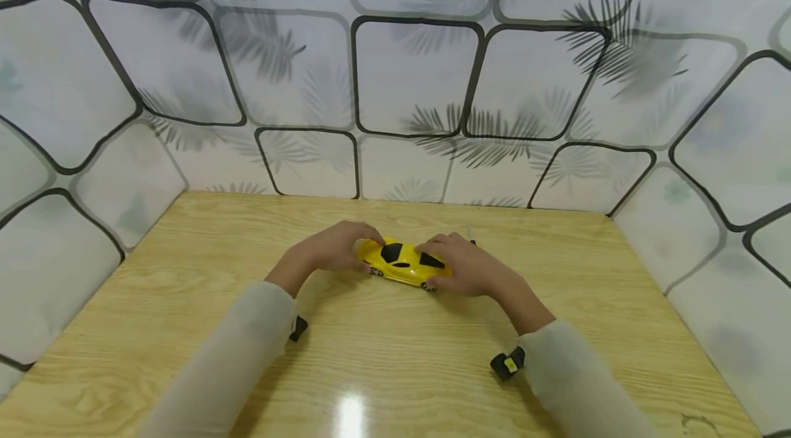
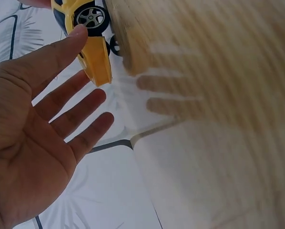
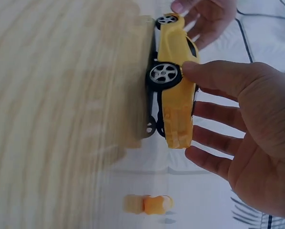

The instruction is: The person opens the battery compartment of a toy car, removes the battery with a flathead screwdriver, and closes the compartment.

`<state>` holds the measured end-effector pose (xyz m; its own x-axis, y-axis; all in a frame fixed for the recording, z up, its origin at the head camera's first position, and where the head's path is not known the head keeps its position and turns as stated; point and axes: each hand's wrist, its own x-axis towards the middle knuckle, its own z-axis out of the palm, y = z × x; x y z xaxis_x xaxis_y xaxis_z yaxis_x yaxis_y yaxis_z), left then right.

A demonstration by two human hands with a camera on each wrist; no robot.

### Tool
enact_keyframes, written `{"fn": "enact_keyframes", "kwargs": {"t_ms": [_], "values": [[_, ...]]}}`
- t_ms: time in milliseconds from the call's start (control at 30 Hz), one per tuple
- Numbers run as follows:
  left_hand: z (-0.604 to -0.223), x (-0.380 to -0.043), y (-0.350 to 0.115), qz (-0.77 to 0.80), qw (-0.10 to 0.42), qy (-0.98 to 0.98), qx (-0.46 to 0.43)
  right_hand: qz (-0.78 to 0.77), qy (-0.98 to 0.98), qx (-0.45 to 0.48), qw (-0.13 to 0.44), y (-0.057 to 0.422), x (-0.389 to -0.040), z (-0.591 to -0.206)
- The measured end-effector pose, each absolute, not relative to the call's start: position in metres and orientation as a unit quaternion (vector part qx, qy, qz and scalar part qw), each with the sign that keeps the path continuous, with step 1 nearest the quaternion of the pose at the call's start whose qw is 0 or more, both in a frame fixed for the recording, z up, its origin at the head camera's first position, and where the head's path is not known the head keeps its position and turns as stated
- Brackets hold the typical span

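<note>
A yellow toy car [image 1: 404,264] with dark windows and silver-spoked wheels is on the wooden table between both hands. My left hand [image 1: 336,246] grips one end of it. In the left wrist view the thumb lies by a wheel of the toy car [image 2: 97,59], one finger reaches the far side, and the lower fingers spread out below. My right hand [image 1: 466,264] holds the other end. The right wrist view shows its thumb against the near side of the toy car [image 3: 178,107], above a wheel, with the other fingers behind the body.
A thin shaft with a dark end [image 1: 472,237] lies just behind the right hand, partly hidden. A small orange object [image 3: 157,205] appears in the right wrist view. Patterned white walls [image 1: 408,74] enclose the glossy wooden table [image 1: 395,355] at the back and sides.
</note>
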<state>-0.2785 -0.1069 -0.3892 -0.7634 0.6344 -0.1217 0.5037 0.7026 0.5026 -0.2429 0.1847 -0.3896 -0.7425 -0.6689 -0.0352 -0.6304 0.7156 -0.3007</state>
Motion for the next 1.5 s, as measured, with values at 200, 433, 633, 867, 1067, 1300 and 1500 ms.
{"fn": "enact_keyframes", "kwargs": {"t_ms": [200, 433, 633, 867, 1067, 1300, 1500], "values": [[-0.395, -0.273, -0.105, 0.245, 0.144, 0.91, 0.303, -0.183, 0.92, -0.334, 0.096, 0.188, -0.25, -0.387], [-0.392, -0.267, -0.104, 0.247, 0.141, 0.917, 0.279, -0.234, 0.918, -0.297, 0.117, 0.182, -0.254, -0.386], [-0.39, -0.265, -0.103, 0.249, 0.147, 0.92, 0.266, -0.275, 0.915, -0.273, 0.115, 0.181, -0.251, -0.391], [-0.387, -0.264, -0.103, 0.263, 0.156, 0.919, 0.248, -0.29, 0.911, -0.278, 0.097, 0.184, -0.25, -0.398], [-0.385, -0.265, -0.104, 0.255, 0.155, 0.923, 0.243, -0.28, 0.91, -0.293, 0.086, 0.183, -0.252, -0.397], [-0.381, -0.268, -0.1, 0.239, 0.152, 0.925, 0.252, -0.279, 0.914, -0.277, 0.098, 0.184, -0.254, -0.395], [-0.378, -0.267, -0.094, 0.233, 0.153, 0.927, 0.251, -0.272, 0.918, -0.271, 0.096, 0.188, -0.254, -0.395]]}}
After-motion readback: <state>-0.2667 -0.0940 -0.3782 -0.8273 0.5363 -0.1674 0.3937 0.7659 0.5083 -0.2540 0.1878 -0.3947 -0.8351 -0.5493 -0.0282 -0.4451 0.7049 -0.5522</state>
